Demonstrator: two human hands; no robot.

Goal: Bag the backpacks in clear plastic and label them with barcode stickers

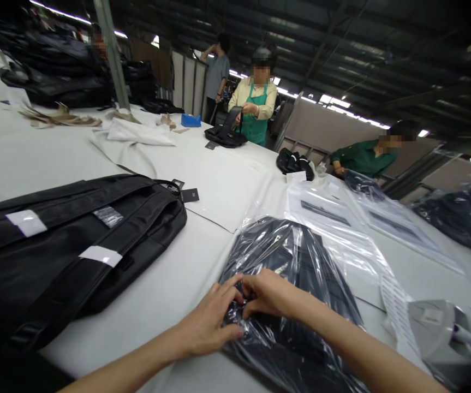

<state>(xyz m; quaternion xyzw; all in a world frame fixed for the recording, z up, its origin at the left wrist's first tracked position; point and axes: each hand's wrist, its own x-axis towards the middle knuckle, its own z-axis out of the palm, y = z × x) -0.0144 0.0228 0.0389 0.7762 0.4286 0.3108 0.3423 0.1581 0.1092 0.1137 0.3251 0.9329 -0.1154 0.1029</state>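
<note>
A black bag wrapped in a clear plastic bag [292,256] lies on the white table [178,273] in front of me. My left hand [210,322] rests on its near left edge, fingers pinching the plastic. Touching it from the right, my right hand [270,292] grips the same crinkled plastic at the bag's near end. Both hands meet at one spot on the wrapping.
A large unwrapped black bag [67,245] with white stickers lies to the left. Flat clear plastic bags [341,218] lie behind the wrapped one. A person in a green apron [255,106] handles a black bag [226,135] at the far side; another person [366,155] sits right. More bags [464,218] far right.
</note>
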